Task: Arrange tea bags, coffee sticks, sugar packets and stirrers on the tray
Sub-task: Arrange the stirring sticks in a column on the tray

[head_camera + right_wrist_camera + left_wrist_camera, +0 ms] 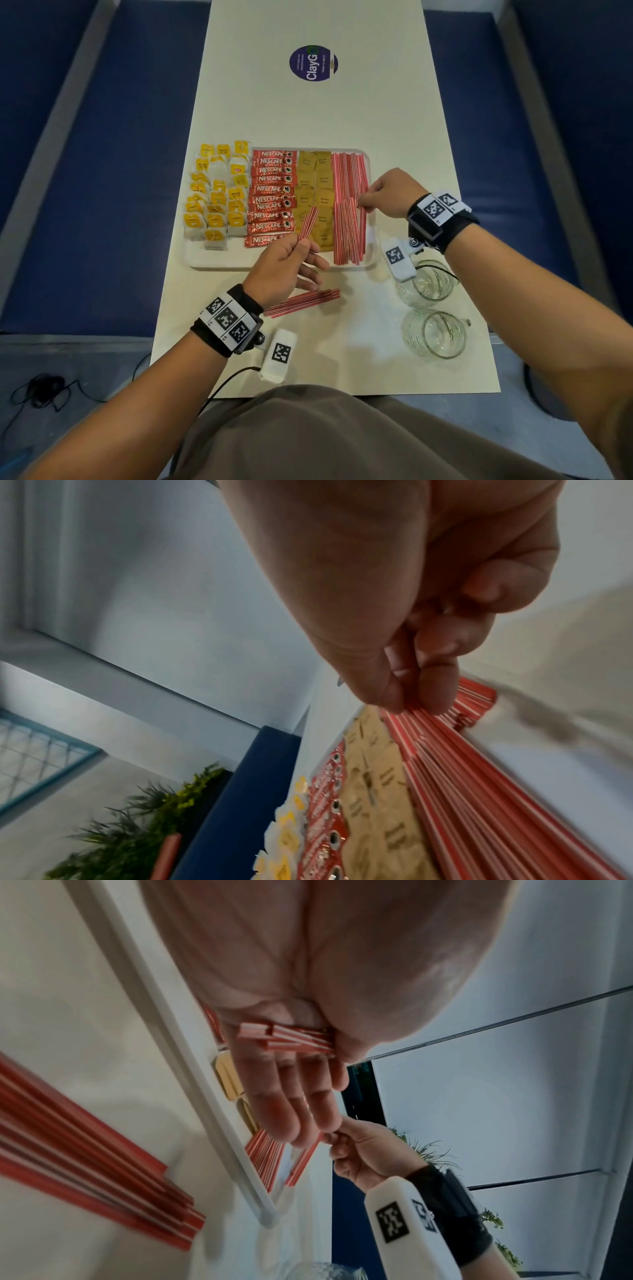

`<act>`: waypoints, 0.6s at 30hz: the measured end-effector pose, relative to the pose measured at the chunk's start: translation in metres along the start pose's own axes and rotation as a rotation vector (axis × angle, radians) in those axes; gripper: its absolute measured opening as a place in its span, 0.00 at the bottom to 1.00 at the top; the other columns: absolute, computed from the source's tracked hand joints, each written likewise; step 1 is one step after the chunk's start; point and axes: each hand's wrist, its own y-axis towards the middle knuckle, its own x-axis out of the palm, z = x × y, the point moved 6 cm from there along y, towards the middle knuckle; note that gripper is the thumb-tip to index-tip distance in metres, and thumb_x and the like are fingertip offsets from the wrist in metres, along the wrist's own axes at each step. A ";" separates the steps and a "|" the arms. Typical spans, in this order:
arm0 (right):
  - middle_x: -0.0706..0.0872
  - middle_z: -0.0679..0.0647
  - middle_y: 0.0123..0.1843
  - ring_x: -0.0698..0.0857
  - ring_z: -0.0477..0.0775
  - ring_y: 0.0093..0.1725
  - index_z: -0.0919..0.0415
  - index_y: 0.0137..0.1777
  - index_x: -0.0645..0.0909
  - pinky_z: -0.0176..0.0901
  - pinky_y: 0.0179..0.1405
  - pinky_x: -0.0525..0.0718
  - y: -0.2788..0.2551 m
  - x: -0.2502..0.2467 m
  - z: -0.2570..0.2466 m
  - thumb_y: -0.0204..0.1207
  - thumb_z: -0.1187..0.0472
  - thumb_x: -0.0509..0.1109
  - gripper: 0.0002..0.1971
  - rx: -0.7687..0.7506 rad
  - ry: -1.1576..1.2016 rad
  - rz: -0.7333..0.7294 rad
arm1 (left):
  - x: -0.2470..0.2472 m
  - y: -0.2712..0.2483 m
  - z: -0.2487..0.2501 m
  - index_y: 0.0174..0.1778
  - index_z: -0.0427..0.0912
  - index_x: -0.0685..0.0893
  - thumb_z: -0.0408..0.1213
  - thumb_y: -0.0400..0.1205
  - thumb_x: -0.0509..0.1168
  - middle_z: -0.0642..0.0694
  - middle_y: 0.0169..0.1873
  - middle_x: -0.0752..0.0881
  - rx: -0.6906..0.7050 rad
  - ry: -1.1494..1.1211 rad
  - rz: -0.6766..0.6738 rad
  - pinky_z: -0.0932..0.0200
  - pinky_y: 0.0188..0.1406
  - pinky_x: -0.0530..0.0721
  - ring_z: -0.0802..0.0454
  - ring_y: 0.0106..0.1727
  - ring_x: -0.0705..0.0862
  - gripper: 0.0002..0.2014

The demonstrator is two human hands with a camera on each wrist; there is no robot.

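The stirrers (308, 222) pinched in the left hand (284, 270) are red with thin white stripes, the same pattern as the stirrers (349, 205) under the fingertips of the right hand (394, 195) and the loose bundle (301, 303) below the left hand. Just left of the right hand's grip lie tan-gold sugar packets (315, 192) with dark print, then red coffee sticks (272, 197) with white lettering, then white tea bags (215, 192) with yellow tags. The tray (222, 262) is white, on a cream table (308, 113) bearing a purple round sticker (313, 63) with white lettering. Both wrist bands (226, 322) are black with white tags printed in black squares.
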 end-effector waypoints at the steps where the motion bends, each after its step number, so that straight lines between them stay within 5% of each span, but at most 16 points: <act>1: 0.94 0.58 0.39 0.78 0.46 0.26 0.59 0.34 0.93 0.39 0.29 0.78 0.004 0.004 0.003 0.76 0.54 0.78 0.12 0.015 -0.024 -0.015 | -0.002 0.001 0.000 0.56 0.35 0.80 0.39 0.94 0.52 0.37 0.45 0.92 -0.001 -0.001 0.004 0.51 0.35 0.90 0.39 0.38 0.88 0.13; 10: 0.94 0.58 0.38 0.88 0.52 0.36 0.64 0.37 0.93 0.50 0.46 0.90 0.020 0.026 0.007 0.75 0.56 0.77 0.12 0.035 -0.212 -0.084 | -0.013 0.008 -0.008 0.57 0.35 0.80 0.40 0.94 0.52 0.39 0.44 0.92 -0.017 0.017 0.018 0.49 0.36 0.88 0.40 0.39 0.89 0.14; 15: 0.93 0.60 0.40 0.92 0.59 0.42 0.69 0.43 0.92 0.50 0.46 0.90 0.022 0.028 0.005 0.76 0.56 0.75 0.13 0.016 -0.279 -0.085 | -0.013 0.011 -0.009 0.56 0.35 0.79 0.40 0.94 0.53 0.39 0.44 0.92 -0.020 0.025 0.013 0.48 0.37 0.88 0.39 0.39 0.89 0.13; 18: 0.89 0.58 0.38 0.87 0.57 0.37 0.70 0.47 0.89 0.47 0.39 0.86 0.022 0.024 0.004 0.78 0.52 0.75 0.17 0.005 -0.326 -0.047 | -0.012 0.012 -0.009 0.57 0.34 0.79 0.39 0.94 0.53 0.39 0.44 0.92 -0.021 0.017 0.005 0.48 0.37 0.88 0.39 0.39 0.89 0.14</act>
